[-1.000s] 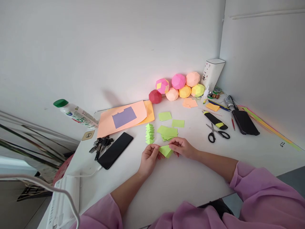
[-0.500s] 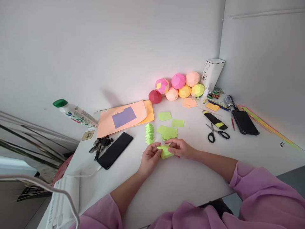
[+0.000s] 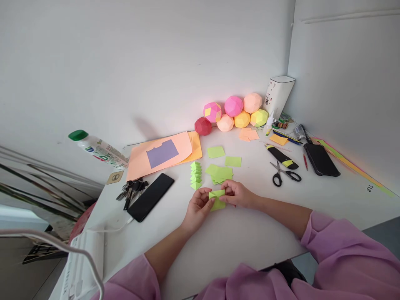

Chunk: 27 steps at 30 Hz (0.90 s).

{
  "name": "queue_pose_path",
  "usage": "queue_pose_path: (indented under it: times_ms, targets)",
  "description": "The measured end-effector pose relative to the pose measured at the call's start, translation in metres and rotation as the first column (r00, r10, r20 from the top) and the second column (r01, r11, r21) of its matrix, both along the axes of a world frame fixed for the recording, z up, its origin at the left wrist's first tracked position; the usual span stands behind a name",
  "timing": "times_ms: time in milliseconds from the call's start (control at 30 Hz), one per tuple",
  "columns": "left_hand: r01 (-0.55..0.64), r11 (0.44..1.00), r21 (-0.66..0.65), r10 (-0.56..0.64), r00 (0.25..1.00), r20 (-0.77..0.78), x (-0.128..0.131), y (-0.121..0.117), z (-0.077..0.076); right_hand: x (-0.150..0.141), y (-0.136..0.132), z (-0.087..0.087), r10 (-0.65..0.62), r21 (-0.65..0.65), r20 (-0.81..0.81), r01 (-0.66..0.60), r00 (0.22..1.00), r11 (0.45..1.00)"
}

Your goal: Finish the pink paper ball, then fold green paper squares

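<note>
My left hand (image 3: 197,205) and my right hand (image 3: 238,193) pinch a small folded green paper piece (image 3: 217,199) between them, just above the white desk (image 3: 237,233). Fingers of both hands are closed on its edges. Right behind it lie a row of folded green paper units (image 3: 196,175) and a loose pile of green paper squares (image 3: 220,172). Two single green squares (image 3: 216,151) lie farther back.
Several coloured paper balls (image 3: 233,112) sit by the wall. Orange sheets (image 3: 161,154), keys (image 3: 130,189), a black phone (image 3: 151,196) and a bottle (image 3: 96,146) are on the left. Scissors (image 3: 286,175), a highlighter (image 3: 283,157), another phone (image 3: 321,160) and a white box (image 3: 277,96) are on the right.
The green piece has been turned and refolded between my fingers; it showed as a flat triangle, now it is a narrower upright shape. Both hands stay in the same place.
</note>
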State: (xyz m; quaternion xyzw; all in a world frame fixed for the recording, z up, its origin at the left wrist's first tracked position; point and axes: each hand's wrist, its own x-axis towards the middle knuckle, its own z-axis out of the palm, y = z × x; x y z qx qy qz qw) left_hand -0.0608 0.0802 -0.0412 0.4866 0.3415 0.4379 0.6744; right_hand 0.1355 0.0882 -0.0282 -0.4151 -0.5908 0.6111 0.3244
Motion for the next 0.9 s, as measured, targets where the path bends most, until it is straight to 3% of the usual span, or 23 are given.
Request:
queue_pose_path:
  times_ms: [233, 500, 900]
  targets:
    - [-0.132, 0.991, -0.004, 0.132, 0.991, 0.015, 0.0032, 0.0005, 0.0027, 0.0000, 0.0000, 0.0007, 0.052, 0.039, 0.017, -0.053, 0.998, 0.998]
    - [-0.045, 0.999, 0.030, 0.048, 0.991, -0.126, -0.0007, -0.0001, -0.0027, 0.0001, -0.0008, 0.0055, 0.018, 0.075, 0.086, -0.024, 0.996, 0.997]
    - [-0.039, 0.976, 0.214, 0.084, 0.975, -0.204, -0.0021, -0.0001, -0.0002, 0.0016, 0.0003, 0.0047, -0.005, 0.057, -0.011, 0.006, 1.000, 0.998]
